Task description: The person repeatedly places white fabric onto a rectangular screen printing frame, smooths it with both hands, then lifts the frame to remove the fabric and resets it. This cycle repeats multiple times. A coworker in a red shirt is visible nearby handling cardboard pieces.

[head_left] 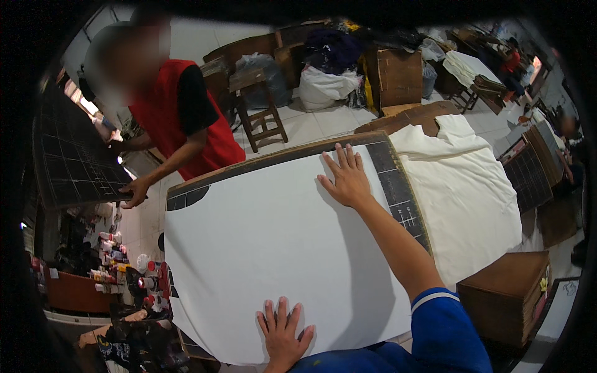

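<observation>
A large piece of white fabric (261, 248) lies spread over a black board (388, 177) marked with white lines. My left hand (283, 336) rests flat on the fabric near its close edge, fingers spread. Toward the far right corner, my right hand (347, 179) also lies flat on the fabric with fingers apart, its arm stretched across the right side. Neither hand holds anything. The board's dark surface shows along the right side and at the far left corner. A shallow crease runs down the fabric's left part.
Cream shirts (460, 193) lie to the right, above a stack of brown boards (504, 298). At far left, a person in a red vest (199, 124) holds another lined black board (74, 149). Behind stand a wooden stool (258, 112) and a white sack (326, 87). Small bottles (112, 267) crowd the left.
</observation>
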A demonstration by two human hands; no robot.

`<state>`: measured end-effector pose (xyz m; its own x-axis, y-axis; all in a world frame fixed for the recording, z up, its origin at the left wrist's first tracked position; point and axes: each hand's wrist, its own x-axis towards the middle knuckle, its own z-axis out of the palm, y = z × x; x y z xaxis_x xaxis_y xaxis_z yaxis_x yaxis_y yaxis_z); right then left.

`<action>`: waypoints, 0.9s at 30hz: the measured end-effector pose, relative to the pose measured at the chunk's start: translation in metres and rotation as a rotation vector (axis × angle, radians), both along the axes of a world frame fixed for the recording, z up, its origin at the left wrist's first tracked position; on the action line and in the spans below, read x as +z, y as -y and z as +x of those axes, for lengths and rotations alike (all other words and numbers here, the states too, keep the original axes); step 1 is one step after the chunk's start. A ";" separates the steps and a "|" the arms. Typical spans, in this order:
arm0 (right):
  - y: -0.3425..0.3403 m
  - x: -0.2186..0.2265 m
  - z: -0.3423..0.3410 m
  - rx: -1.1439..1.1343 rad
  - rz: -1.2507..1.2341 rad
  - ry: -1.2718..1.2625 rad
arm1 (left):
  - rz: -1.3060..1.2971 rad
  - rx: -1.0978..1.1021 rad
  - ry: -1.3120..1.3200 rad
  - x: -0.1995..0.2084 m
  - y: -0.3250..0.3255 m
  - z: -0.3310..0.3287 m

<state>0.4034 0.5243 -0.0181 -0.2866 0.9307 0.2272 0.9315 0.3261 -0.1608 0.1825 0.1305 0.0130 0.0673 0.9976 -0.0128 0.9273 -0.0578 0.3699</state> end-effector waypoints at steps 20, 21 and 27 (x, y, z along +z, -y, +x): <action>0.239 -0.016 -0.010 -0.104 0.036 -0.189 | 0.117 -0.061 -0.025 -0.006 0.005 0.002; 0.264 -0.017 -0.017 -0.001 0.056 -0.221 | 0.115 -0.069 -0.025 -0.006 0.005 0.001; 0.256 -0.012 0.037 -0.028 -0.061 -0.168 | 0.127 -0.069 -0.021 -0.004 0.009 0.001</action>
<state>0.4404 0.2685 -0.0298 -0.2232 0.9513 0.2127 0.8984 0.2854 -0.3337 0.1837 0.1212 0.0088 0.1365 0.9844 0.1115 0.9270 -0.1666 0.3360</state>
